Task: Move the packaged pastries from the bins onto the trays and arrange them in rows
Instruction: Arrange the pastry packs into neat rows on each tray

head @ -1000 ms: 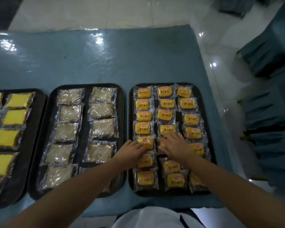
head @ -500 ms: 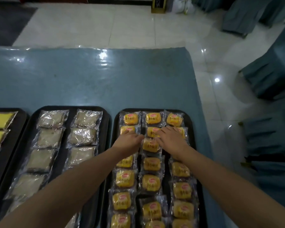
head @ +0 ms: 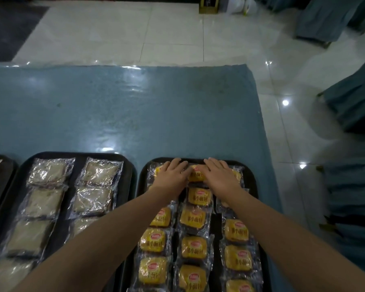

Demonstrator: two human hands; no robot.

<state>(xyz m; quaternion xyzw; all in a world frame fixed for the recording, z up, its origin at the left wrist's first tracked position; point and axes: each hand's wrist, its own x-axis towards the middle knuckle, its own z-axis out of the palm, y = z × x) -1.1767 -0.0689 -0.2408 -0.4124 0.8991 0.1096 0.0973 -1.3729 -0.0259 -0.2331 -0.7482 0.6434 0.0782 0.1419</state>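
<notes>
A black tray (head: 253, 186) on the right holds three rows of small yellow packaged pastries (head: 193, 217) with red logos. My left hand (head: 172, 175) lies flat on the far-left packets of that tray, fingers straight. My right hand (head: 218, 175) lies flat on the far-right packets. Between both hands shows the far middle packet (head: 196, 175), touched from each side. The middle tray (head: 80, 155) carries two rows of pale wrapped pastries (head: 93, 199). No bins are in view.
A third black tray (head: 0, 163) with a yellow cake packet peeks in at the far left. All trays stand on a blue-covered table (head: 135, 114) whose right edge drops to a tiled floor. Blue-draped furniture (head: 352, 106) stands to the right.
Both hands have slid from the middle of the right tray up to its far end, staying flat on the packets. The camera has tilted up, showing more table and floor.
</notes>
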